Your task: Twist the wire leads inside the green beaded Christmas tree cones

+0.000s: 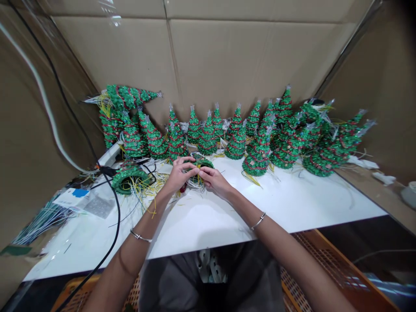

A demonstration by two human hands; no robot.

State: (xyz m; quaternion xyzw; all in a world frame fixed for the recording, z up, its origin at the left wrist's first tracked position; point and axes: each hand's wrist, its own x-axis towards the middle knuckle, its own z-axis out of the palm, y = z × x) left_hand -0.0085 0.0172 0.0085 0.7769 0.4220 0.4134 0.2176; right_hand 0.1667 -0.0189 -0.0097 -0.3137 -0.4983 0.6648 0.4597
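My left hand (182, 173) and my right hand (212, 178) meet at the middle of the white table, fingertips pinched together on thin yellow wires (198, 172). These wires come from the open base of a small green tree (205, 162) lying on its side, partly hidden behind my hands. White wires spread below my fingers. Left of my left hand, another decorated tree (125, 177) lies with its hollow base facing me and yellow wires spilling out of it. A small red object (183, 187) shows just under my left hand.
Several decorated trees (208, 136) stand along the back, more piled at right (334, 151). A black cable (117, 216) crosses the left side. Wire bundles (45, 221) and a blue-and-white box (73, 197) lie at left. An orange crate (338, 268) sits below the table (279, 203).
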